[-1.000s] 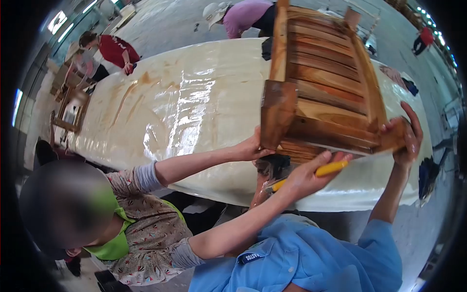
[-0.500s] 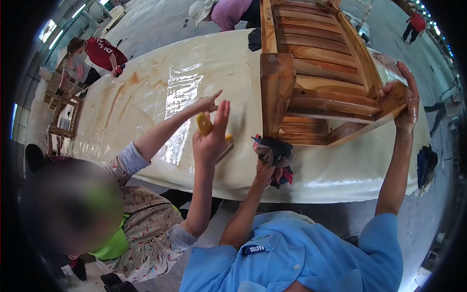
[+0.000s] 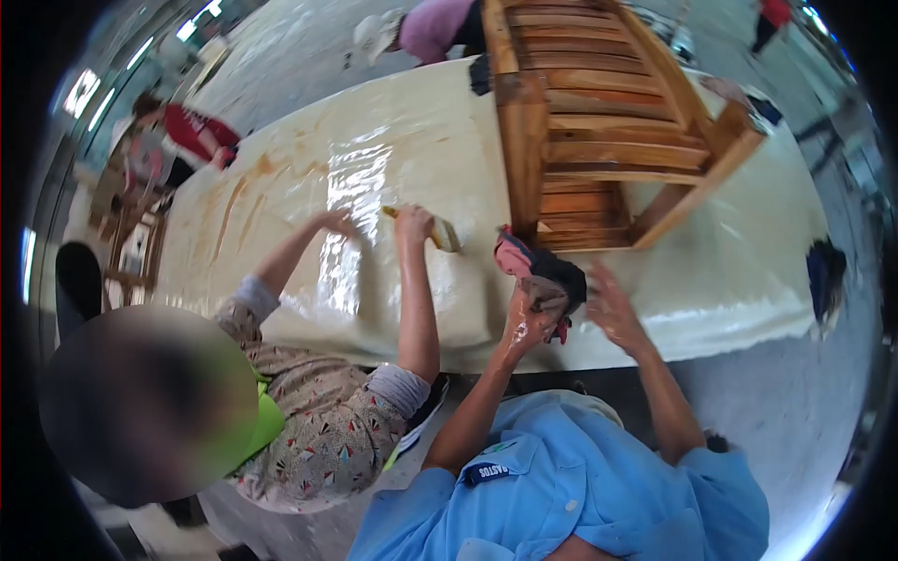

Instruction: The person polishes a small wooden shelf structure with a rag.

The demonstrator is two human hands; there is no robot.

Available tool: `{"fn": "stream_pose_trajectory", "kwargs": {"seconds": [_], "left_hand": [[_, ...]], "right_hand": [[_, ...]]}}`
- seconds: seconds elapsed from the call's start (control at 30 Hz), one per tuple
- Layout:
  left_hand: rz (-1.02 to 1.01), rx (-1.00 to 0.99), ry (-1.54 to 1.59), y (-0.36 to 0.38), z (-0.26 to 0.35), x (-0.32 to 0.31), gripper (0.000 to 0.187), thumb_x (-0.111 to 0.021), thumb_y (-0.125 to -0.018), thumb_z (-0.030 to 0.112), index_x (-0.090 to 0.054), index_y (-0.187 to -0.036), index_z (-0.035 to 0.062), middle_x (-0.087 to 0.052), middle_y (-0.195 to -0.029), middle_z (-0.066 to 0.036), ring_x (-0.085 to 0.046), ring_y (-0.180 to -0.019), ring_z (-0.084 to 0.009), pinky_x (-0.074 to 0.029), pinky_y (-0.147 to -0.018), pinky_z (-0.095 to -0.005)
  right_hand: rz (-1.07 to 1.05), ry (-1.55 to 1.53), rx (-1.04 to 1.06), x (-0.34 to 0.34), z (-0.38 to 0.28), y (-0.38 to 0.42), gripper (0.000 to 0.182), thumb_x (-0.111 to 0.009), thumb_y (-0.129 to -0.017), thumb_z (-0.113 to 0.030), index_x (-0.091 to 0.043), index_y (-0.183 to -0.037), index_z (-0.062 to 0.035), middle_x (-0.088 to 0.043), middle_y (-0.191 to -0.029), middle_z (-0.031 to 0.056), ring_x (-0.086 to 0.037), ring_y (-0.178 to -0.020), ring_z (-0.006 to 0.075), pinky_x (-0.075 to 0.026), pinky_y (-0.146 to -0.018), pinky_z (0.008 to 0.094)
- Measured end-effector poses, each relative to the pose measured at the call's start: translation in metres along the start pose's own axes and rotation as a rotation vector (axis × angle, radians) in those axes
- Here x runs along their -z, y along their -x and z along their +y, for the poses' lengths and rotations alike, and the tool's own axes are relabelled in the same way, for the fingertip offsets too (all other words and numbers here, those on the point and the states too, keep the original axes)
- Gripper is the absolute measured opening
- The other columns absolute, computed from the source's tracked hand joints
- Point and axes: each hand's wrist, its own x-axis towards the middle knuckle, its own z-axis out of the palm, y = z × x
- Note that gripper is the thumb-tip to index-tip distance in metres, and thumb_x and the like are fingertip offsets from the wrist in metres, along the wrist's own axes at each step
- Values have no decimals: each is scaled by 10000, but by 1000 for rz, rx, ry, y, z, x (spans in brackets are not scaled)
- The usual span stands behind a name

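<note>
My left hand (image 3: 531, 323) is closed around a bundle of dark, grey and pink rags (image 3: 547, 276), just below the near corner of the wooden chair (image 3: 608, 150). To the right of the rags is my right hand (image 3: 613, 304), its fingers apart and nothing in them, slightly blurred. The chair, with slats of light and reddish wood, rests on the table covered in glossy cream sheeting (image 3: 449, 318). Both of my hands look wet.
A co-worker at my left holds a yellow-handled brush (image 3: 441, 234) over the sheeting. Dark cloth (image 3: 823, 285) hangs at the table's right edge. Other people stand beyond the table, and a wooden frame (image 3: 136, 248) is at the far left.
My right hand has let go of the chair's right side and come down beside the rags. The chair sits slightly higher in view. The co-worker's hands have moved, the right one lower.
</note>
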Motion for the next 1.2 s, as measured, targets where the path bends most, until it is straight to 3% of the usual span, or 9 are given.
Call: {"fn": "stream_pose_trajectory", "kwargs": {"seconds": [0.07,0.13,0.27,0.33,0.43,0.47,0.8,0.87,1.2], "left_hand": [[18,-46,224,-14,39,5,326,-697,-757,52,-625,-1072,11,-608,-1039,-128,-599,-861,-280,-491,-785,-353],[111,-303,274,-20,42,-3,339,-688,-747,-3,-606,-1076,10,-600,-991,-93,-608,-735,-207,-511,-675,-310],[-349,244,716,11,26,2,458,-681,-750,-33,-557,-1189,11,-589,-945,-57,-590,-755,-127,-512,-629,-255],[46,109,626,19,41,6,510,-675,-780,-7,-523,-1266,18,-593,-907,-35,-585,-777,-111,-514,-611,-254],[185,583,828,48,53,19,470,-660,-814,14,-557,-1272,37,-602,-983,-34,-567,-865,-109,-503,-764,-248],[287,343,632,61,18,10,469,-654,-808,12,-560,-1267,43,-600,-1004,-40,-573,-882,-122,-484,-812,-251],[384,324,-185,64,-66,9,531,-643,-781,94,-540,-1302,89,-609,-1048,-168,-590,-938,-305,-472,-844,-398],[347,415,-331,52,-73,17,520,-615,-815,205,-527,-1318,110,-620,-1084,-209,-591,-961,-391,-437,-927,-460],[298,512,-484,37,-65,14,649,-590,-831,237,-380,-1433,117,-516,-1219,-321,-533,-1064,-489,-389,-989,-515]], "right_hand": [[-25,-439,-429,-25,-3,7,408,-677,-863,-123,-562,-1239,-13,-576,-1251,127,-622,-1007,179,-546,-793,322],[40,-474,-359,-30,23,7,391,-680,-851,-115,-574,-1211,-6,-614,-1156,117,-640,-946,174,-557,-731,312],[120,-646,-435,-21,32,24,330,-679,-842,-44,-595,-1161,-36,-677,-1005,71,-678,-891,213,-581,-751,370],[232,-626,-396,-14,41,29,316,-682,-818,-6,-599,-1123,-6,-680,-963,85,-681,-853,210,-581,-729,362],[369,-589,-317,14,45,28,244,-679,-774,81,-598,-1004,94,-684,-856,129,-688,-777,205,-578,-705,336],[376,-597,-319,22,44,24,244,-679,-774,81,-598,-1004,94,-684,-856,129,-688,-777,205,-578,-705,336],[23,364,422,5,32,-85,524,-728,-681,-129,-621,-1193,-99,-671,-1044,109,-634,-944,316,-494,-822,432],[162,1134,362,-28,74,-97,517,-692,-709,-268,-627,-1210,-163,-632,-1049,90,-585,-944,316,-453,-772,443],[293,1251,399,26,114,-124,276,-609,-723,-170,-684,-988,-192,-653,-822,118,-627,-772,329,-469,-676,482]]}}
